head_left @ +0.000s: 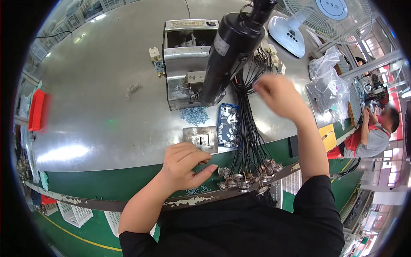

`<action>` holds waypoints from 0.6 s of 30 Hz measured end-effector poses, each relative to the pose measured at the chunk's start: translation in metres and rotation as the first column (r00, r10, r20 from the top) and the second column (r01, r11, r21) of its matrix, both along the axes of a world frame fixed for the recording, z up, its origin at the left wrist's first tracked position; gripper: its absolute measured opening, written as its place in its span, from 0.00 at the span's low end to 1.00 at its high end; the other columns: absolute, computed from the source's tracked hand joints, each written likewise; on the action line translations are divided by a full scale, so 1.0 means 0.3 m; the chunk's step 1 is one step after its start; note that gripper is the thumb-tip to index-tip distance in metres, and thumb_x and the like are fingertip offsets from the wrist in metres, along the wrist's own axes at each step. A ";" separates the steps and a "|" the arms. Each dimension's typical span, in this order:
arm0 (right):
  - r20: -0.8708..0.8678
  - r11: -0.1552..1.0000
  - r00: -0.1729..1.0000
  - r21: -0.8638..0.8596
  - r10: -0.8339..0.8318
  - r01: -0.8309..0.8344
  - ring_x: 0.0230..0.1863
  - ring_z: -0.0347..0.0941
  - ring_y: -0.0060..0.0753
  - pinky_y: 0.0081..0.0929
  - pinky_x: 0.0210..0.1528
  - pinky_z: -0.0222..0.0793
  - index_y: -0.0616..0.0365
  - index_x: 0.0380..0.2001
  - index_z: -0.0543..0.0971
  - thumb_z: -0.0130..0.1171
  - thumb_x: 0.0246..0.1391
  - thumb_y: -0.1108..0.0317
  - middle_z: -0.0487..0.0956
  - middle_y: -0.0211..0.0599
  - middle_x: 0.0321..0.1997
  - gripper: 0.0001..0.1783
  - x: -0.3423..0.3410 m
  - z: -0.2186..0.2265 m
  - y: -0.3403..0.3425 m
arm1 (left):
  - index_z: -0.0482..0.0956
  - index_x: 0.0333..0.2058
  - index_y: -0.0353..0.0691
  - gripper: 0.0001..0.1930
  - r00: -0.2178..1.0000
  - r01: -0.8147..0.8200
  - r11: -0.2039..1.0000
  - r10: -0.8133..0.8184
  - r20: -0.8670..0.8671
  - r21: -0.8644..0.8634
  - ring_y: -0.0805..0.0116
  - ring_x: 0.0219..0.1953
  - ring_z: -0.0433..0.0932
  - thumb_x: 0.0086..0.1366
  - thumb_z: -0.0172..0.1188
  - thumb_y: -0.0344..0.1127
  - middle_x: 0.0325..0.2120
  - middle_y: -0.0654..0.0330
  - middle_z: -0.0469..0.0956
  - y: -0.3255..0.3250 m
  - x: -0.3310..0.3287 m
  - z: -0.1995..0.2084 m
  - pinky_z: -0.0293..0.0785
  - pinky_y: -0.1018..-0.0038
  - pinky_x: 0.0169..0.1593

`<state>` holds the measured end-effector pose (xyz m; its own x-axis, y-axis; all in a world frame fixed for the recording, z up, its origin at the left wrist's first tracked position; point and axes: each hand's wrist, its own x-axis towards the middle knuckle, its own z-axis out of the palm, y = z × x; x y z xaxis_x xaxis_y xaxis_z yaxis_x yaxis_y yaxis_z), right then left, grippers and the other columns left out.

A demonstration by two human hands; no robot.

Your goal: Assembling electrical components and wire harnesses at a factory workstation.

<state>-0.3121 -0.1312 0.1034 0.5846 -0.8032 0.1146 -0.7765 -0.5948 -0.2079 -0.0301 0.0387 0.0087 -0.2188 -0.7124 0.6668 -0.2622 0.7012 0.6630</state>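
My left hand (185, 165) hovers at the table's front edge, thumb apart from bent fingers, with nothing seen in it. Just beyond it lies a steel fixture block (188, 135) with a slotted recess. To the right, my right hand (280, 97) is raised beside a bundle of black cables (245, 122); its curled fingers are blurred, so their grip cannot be made out. Round metal parts (245, 185) hang at the cables' near ends, while white connectors (269, 48) sit at the far ends. A blue tray (220, 133) of small metal pieces stands between block and cables.
A black cylindrical power tool (233, 51) hangs over a metal machine housing (182, 58). Bluish screws (195, 115) are heaped before it. A spring (133, 90) lies leftward. A fan (287, 36), plastic bags (329, 83) and a seated co-worker (372, 139) are at right.
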 end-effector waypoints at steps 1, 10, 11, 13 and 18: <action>-0.176 0.985 0.984 0.166 -0.013 0.043 0.37 0.80 0.63 0.55 0.42 0.75 0.63 0.30 0.81 0.58 0.66 0.59 0.81 0.55 0.30 0.17 0.002 0.010 0.052 | 0.82 0.34 0.38 0.12 1.000 0.007 1.000 -0.007 0.001 -0.001 0.62 0.22 0.81 0.51 0.76 0.29 0.21 0.62 0.81 0.002 -0.003 0.001 0.77 0.70 0.30; -0.134 0.995 0.990 0.077 -0.053 0.064 0.33 0.79 0.63 0.55 0.40 0.75 0.64 0.26 0.79 0.57 0.61 0.61 0.80 0.54 0.27 0.16 0.021 -0.103 0.168 | 0.82 0.33 0.41 0.10 1.000 0.019 1.000 -0.020 0.020 0.015 0.63 0.22 0.81 0.54 0.75 0.29 0.21 0.62 0.80 0.022 -0.020 0.014 0.74 0.70 0.29; -0.161 0.998 0.985 0.020 -0.062 0.066 0.33 0.80 0.63 0.55 0.40 0.76 0.65 0.25 0.79 0.58 0.59 0.62 0.81 0.54 0.27 0.16 0.027 -0.109 0.172 | 0.82 0.33 0.41 0.10 1.000 0.023 1.000 -0.023 0.020 0.008 0.63 0.22 0.81 0.54 0.75 0.29 0.21 0.62 0.80 0.025 -0.022 0.016 0.74 0.70 0.29; -0.223 0.996 0.971 0.018 -0.082 0.088 0.33 0.80 0.63 0.55 0.40 0.77 0.65 0.24 0.79 0.58 0.58 0.63 0.81 0.56 0.27 0.16 0.061 -0.104 0.181 | 0.82 0.32 0.40 0.10 1.000 0.005 1.000 -0.005 0.028 0.005 0.63 0.23 0.81 0.54 0.75 0.28 0.21 0.61 0.80 0.029 -0.022 0.018 0.74 0.70 0.28; -0.309 0.993 0.946 0.039 -0.095 0.112 0.33 0.81 0.66 0.55 0.42 0.79 0.69 0.21 0.81 0.59 0.55 0.63 0.82 0.61 0.27 0.17 0.080 -0.068 0.170 | 0.82 0.32 0.39 0.09 0.999 -0.007 1.000 0.006 0.032 0.029 0.63 0.22 0.81 0.55 0.75 0.27 0.21 0.60 0.81 0.042 -0.017 0.017 0.74 0.70 0.28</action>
<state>-0.2881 -0.0800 0.0830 0.4978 -0.8611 -0.1030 -0.8646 -0.5021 0.0195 -0.0352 0.0514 0.0139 -0.2352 -0.7329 0.6384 -0.2882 0.6799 0.6743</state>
